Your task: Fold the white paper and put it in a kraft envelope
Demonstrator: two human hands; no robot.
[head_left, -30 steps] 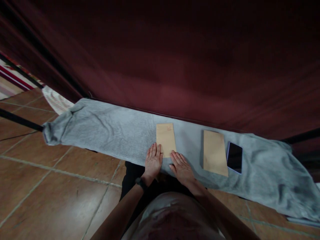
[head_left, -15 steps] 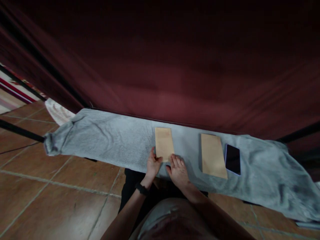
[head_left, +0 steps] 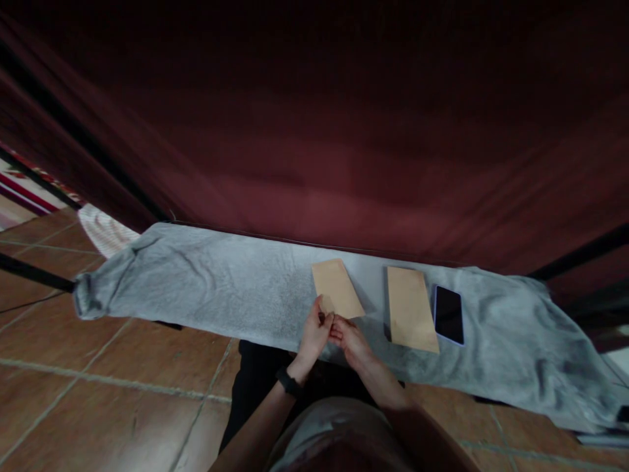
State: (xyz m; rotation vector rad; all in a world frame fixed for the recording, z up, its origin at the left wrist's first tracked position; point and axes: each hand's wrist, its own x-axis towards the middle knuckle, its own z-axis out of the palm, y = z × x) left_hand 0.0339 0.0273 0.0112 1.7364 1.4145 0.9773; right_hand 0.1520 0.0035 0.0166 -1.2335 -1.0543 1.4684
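A small brown paper envelope [head_left: 338, 286] lies at a slant on the grey cloth [head_left: 246, 278] in front of me. My left hand [head_left: 315, 333] is closed at its near left corner, index finger along the edge and thumb bent inward. Close against that thumb, my right hand [head_left: 350, 341] has its fingers curled together at the envelope's near edge. Anything small between the fingertips is hidden. To the right lies a second, larger-looking brown paper envelope [head_left: 411, 308], flat and untouched by either hand.
A phone [head_left: 449, 314] with a dark screen and pale purple edge lies right of the second envelope. Behind the cloth-covered surface hangs a dark red curtain [head_left: 324, 177]. Black poles [head_left: 37, 272] slant at the sides, above a tiled floor [head_left: 122, 406].
The near envelope has turned, its lower end swinging to the right. My hands have come together at its near left corner, and the right one has left its near right corner.
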